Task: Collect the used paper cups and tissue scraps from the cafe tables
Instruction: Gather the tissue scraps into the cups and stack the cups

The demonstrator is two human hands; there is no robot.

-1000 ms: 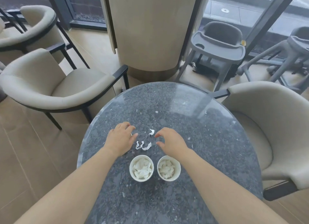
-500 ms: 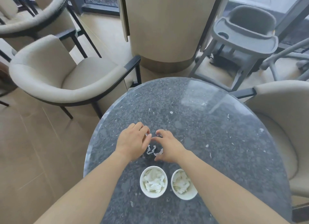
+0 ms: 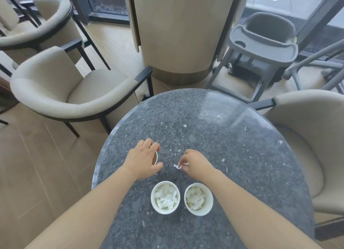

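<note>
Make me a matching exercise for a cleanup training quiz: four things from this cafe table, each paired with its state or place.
Things:
1. left hand
2. right hand
3. two white cups
4. high chair

States:
A. pinching a tissue scrap
B. beyond the table, on the floor
C. cupped around a paper cup
D. stuffed with tissue

Pairs: 1-C, 2-A, 3-D, 4-B

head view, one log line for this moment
right hand: pinching tissue scrap | left hand: holding something, unclear | two paper cups: upright, tissue-filled
</note>
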